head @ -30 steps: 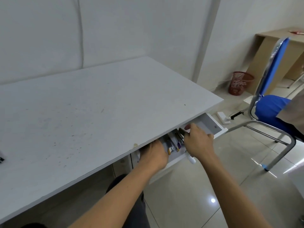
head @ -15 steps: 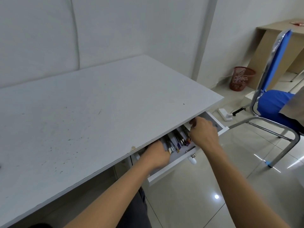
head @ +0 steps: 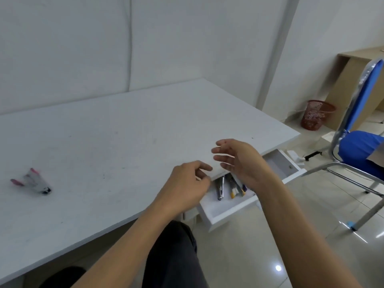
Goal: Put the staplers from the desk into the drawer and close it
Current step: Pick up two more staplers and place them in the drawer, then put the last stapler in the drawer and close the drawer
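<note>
Nearest, the white drawer [head: 226,213] hangs open under the desk's front edge, its back half hidden by the desktop and both hands, so only the metal ends of a few staplers [head: 228,187] show inside. The left hand [head: 185,189] is loosely curled and the right hand [head: 239,161] spread, both empty. Farther off, near the matte white desk's [head: 124,132] left edge, lies a blurred stapler [head: 34,181] with pink tips

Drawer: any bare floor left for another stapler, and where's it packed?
Drawer: bare floor at the near-left corner by the front panel, and the far right end. Staplers crowd the middle, under the desk edge between both hands.
</note>
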The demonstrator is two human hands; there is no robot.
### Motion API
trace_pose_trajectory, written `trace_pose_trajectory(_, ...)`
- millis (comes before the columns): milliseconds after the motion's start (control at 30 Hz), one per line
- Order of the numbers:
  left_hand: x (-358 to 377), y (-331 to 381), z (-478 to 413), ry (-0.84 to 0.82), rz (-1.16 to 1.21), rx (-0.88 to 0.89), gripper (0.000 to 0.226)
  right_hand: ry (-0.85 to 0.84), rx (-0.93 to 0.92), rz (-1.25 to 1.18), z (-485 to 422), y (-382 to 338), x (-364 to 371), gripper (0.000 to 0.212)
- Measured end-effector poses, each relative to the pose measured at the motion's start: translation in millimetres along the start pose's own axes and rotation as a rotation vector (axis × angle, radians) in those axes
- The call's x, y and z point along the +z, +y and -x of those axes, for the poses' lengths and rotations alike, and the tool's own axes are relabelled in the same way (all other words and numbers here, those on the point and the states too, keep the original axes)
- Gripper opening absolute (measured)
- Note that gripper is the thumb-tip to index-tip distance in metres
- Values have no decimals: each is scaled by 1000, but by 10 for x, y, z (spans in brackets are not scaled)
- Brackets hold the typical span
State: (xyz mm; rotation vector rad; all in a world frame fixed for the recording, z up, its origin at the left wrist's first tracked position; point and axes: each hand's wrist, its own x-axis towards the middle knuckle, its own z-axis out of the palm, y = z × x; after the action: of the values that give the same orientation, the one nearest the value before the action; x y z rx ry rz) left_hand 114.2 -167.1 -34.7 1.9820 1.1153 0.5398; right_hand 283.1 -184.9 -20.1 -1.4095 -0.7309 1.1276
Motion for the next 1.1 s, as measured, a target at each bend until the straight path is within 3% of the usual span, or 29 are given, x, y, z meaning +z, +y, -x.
trace_pose_trajectory(67,-251,-119,73,111,11,-27,26,-72,11,-41,8,0,303,20)
trace_pose_trajectory(500,-1795,-1341,960,600,-4,-302,25,-387,-36,323,275,226,2575,21)
trace_pose_trajectory(600,-2026,-1554,1102,693,50,-376,38,-361,-224,580,250,394,2979,19)
trace_pose_trajectory(700,-2174,-1746,1194,722,57,-421,45,-353,-464,872,242,568,3369,30)
trace_pose_trajectory(800,-2220,-1831,1234,721,69,-436,50,-368,-591,1077,244,696,3667,45)
trace_pose_trajectory(900,-2241,-1830,1235,708,87,-439,50,-304,-702,1301,259,810,3812,36)
trace_pose_trajectory(1000,-2237,-1831,1222,685,83,-431,47,-259,-700,1414,279,856,3751,29)
trace_pose_trajectory(1100,-2161,-1804,1184,643,63,-408,43,-265,-503,1250,253,735,3494,34)
